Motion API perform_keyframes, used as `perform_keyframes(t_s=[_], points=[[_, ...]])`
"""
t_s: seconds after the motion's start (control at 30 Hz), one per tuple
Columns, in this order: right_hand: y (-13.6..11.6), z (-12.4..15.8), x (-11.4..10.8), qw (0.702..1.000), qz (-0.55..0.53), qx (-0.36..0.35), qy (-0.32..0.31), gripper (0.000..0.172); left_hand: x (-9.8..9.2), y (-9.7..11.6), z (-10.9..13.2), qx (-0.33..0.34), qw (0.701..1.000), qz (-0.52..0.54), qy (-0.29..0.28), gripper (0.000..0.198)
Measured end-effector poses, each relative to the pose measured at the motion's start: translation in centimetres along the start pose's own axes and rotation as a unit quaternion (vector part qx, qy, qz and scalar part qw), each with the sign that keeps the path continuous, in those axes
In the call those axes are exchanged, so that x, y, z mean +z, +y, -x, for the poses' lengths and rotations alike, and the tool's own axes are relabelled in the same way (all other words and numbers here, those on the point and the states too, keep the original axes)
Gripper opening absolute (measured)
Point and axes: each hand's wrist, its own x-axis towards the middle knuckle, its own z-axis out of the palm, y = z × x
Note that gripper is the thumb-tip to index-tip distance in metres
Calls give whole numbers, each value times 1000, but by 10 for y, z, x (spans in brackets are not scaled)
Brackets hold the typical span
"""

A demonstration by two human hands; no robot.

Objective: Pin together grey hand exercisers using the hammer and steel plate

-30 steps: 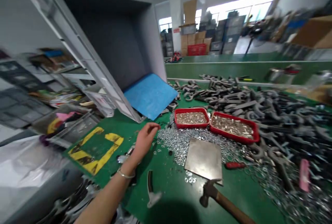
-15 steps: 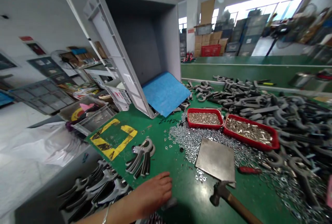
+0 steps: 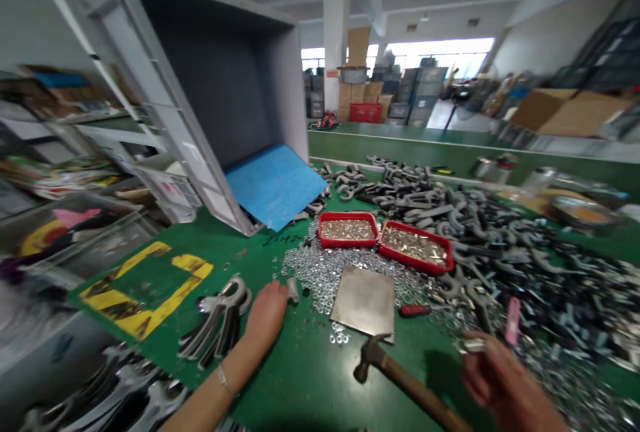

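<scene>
At your far left sits a grey bin (image 3: 100, 245) with pink and yellow things inside; below it, nearer you, a lower bin (image 3: 40, 359) is loaded with metal-and-black handles (image 3: 120, 382); next on the green table (image 3: 285, 379) comes a striped tape outline (image 3: 194, 277), yellow and black, with a gap in it; behind it a large grey crate (image 3: 215, 99) lies tipped, its open side towards you, a blue sheet (image 3: 277, 182) sloping out over its lower edge.

Just beside your left arm a cluster of curved handles (image 3: 220, 319) lies fanned on the table; your left hand (image 3: 269, 315) is back-up with its fingers close together, a small grey part (image 3: 293, 291) showing right at their tips; your hand covers the rest, so I cannot tell whether you are gripping it.

Further right spread loose washers (image 3: 320, 272); beyond them stand two red trays (image 3: 349, 243) of small metal pieces; in front lie a flat metal plate (image 3: 364, 302), your hammer (image 3: 400, 379), its head near the plate, and a red-handled tool (image 3: 415, 311); your right hand (image 3: 500, 379), blurred, pinches a small silvery piece (image 3: 473, 345) above the table; a pink object (image 3: 513, 319) and a broad heap of dark parts (image 3: 550, 299) fill the far right.
</scene>
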Motion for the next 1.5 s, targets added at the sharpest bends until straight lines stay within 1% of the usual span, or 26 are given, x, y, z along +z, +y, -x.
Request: perform_keyframes(t_s=[0.03,0.1,0.17,0.2,0.23,0.27,0.37,0.43,0.5,0.57,0.63,0.73,0.9,1.03,1.1,1.13,1.17,1.2,1.23,1.27,1.3,1.37,1.4,1.43,1.47,1.5], points=[[-2,6,0,996,-85,32,-11,35,2,-1,-1,11,1000,10,-7,33],[-4,11,12,967,-238,86,-45,36,1,-3,-2,19,998,55,-26,27],[-3,9,31,945,-300,104,-78,34,-5,-1,1,16,987,155,-44,19],[-3,7,39,939,-315,106,-88,32,-9,4,5,16,973,225,-55,18],[-3,5,46,935,-323,106,-95,29,-14,11,9,15,951,302,-68,19],[-3,4,52,934,-325,107,-104,26,-17,21,14,11,923,376,-81,21],[-2,2,63,937,-300,114,-138,22,-24,60,26,-10,832,543,-113,26],[-2,2,71,942,-271,117,-163,22,-27,85,29,-12,779,613,-132,27],[-3,3,79,946,-246,118,-176,24,-28,104,29,-1,729,666,-160,28],[-5,4,86,949,-232,120,-178,26,-28,113,27,8,689,700,-185,28],[-9,4,91,950,-228,122,-176,27,-27,116,27,15,662,721,-204,28],[-14,1,94,952,-221,126,-172,28,-25,115,30,14,632,739,-232,29],[-15,-3,97,945,-220,153,-186,32,-22,114,33,-32,608,753,-249,34],[-9,-6,95,930,-248,185,-199,30,-18,116,33,-53,589,771,-235,33],[-7,-7,92,914,-286,211,-193,28,-16,117,33,-48,580,777,-242,33],[-6,-8,91,903,-313,228,-185,27,-15,118,33,-40,580,775,-245,33],[-5,-8,90,890,-340,247,-177,25,-14,118,33,-30,587,771,-244,32],[-4,-8,89,878,-362,265,-169,23,-14,118,33,-17,600,764,-237,30],[-3,-7,88,869,-374,277,-165,22,-13,118,33,-5,619,752,-226,28],[-2,-7,88,868,-374,282,-168,21,-12,117,32,8,640,738,-214,25],[-1,-6,86,874,-359,276,-178,21,-12,115,32,24,662,720,-205,23],[1,-5,81,904,-291,241,-200,24,-11,109,32,80,716,666,-193,20],[1,-5,77,926,-238,212,-200,26,-12,105,31,109,753,623,-183,18],[1,-6,72,950,-175,178,-187,28,-13,101,31,129,794,570,-169,17],[0,-7,66,971,-106,138,-163,29,-15,97,30,135,832,516,-152,17],[-1,-9,60,986,-35,97,-131,30,-17,93,30,129,863,469,-136,17]])
